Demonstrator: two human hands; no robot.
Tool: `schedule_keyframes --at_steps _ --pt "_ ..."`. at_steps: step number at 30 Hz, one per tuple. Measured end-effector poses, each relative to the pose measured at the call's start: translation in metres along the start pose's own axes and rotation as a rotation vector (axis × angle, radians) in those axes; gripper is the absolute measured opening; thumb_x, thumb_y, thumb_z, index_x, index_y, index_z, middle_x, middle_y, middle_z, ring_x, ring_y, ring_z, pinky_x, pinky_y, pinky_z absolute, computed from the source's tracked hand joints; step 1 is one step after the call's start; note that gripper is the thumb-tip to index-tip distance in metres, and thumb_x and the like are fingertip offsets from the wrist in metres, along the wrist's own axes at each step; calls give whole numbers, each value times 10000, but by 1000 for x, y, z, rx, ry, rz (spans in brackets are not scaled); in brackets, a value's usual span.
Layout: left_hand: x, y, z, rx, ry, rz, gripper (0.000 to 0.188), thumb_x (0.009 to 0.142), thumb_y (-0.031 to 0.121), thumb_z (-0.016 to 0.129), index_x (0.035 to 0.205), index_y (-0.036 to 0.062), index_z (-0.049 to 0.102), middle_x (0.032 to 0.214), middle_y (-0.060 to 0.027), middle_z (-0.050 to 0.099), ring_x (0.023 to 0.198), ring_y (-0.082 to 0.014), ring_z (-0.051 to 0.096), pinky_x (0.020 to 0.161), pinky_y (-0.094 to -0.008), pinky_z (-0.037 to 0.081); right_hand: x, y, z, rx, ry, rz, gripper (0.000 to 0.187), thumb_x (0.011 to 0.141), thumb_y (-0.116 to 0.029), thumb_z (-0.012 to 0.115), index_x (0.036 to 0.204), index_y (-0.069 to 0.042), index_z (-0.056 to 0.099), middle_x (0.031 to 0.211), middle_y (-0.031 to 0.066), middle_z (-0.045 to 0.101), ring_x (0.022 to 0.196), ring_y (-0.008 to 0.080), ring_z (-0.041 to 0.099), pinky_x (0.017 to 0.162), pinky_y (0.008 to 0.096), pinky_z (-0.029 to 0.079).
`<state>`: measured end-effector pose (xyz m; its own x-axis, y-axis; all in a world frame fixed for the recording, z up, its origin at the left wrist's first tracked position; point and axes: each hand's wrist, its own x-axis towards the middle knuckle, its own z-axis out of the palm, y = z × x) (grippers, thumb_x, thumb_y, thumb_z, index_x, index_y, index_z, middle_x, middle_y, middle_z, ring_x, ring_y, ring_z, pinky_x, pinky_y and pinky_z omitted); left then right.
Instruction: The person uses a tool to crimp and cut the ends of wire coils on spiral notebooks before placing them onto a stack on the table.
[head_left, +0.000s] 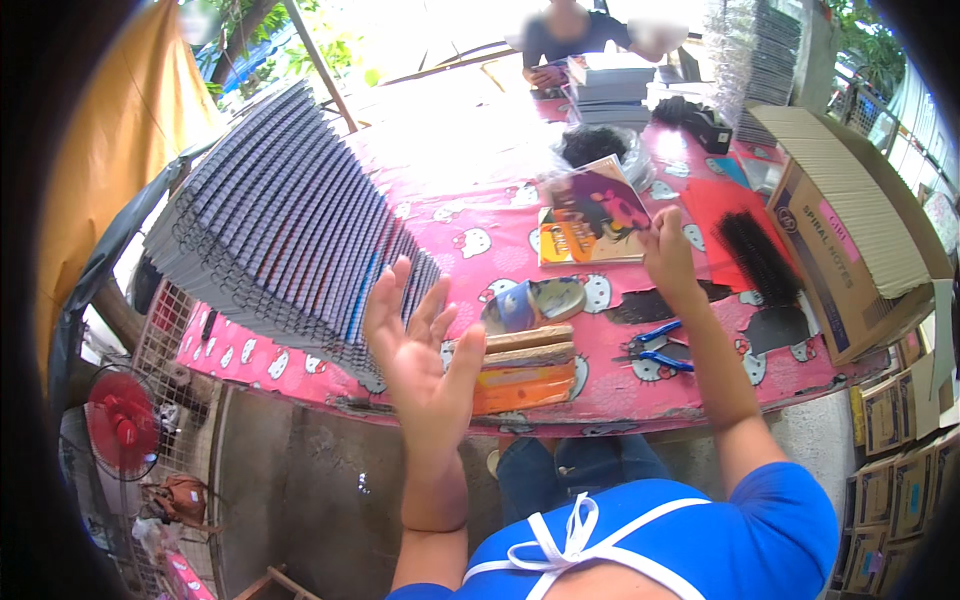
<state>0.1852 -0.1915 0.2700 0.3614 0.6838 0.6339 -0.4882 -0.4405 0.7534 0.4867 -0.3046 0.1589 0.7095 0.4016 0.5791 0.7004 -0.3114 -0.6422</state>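
My left hand (425, 350) is raised with palm up and fingers spread, holding nothing. It is in front of a tall stack of spiral notebooks (290, 220). The fingers of my right hand (668, 250) are closed at the edge of a notebook (605, 200) with a purple and pink cover, tilted and slightly blurred. Beneath it a second notebook (560, 240) with a yellow-orange cover lies on the table. Blue-handled pliers (665, 350) lie below my right hand. Nearer my left hand are a wooden block (525, 370) with an orange front and a roll of tape (558, 297).
A pink patterned cloth covers the table (470, 210). Black spiral coils (757, 255) lie on a red sheet beside a cardboard box (850, 220). Across the table sits another person (570, 40) near stacked notebooks (612, 95). A red fan (122, 420) stands at lower left.
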Motion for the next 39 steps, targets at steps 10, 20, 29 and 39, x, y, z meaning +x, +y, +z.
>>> schedule_keyframes --at_steps 10,20,29,39 --pt "-22 -38 -20 51 -89 -277 262 809 -13 663 1050 -75 579 884 -79 663 776 -102 615 693 -235 502 -194 -36 -112 115 -644 367 309 858 -305 671 818 -2 624 747 103 633 648 153 590 600 312 470" --pt "-36 -43 -25 -176 -11 -319 287 823 25 692 1050 -84 554 946 -127 669 818 -118 630 733 -239 507 -476 77 -210 -340 -613 1494 423 907 -424 523 929 -25 662 744 117 652 697 232 629 643 379 495" --pt "-31 -39 -30 -146 -54 -332 305 822 64 711 1039 -84 557 912 -117 677 798 -103 623 724 -232 503 -456 73 -197 -320 -648 1436 361 918 -365 527 1009 -32 635 826 103 656 747 224 630 668 364 501" --pt "-25 -45 -28 -123 -19 -289 292 825 40 685 1055 -82 552 933 -109 661 810 -105 614 743 -241 499 -434 57 -202 -395 -896 1311 317 930 -300 532 1098 -41 606 918 87 660 802 215 630 694 347 507"
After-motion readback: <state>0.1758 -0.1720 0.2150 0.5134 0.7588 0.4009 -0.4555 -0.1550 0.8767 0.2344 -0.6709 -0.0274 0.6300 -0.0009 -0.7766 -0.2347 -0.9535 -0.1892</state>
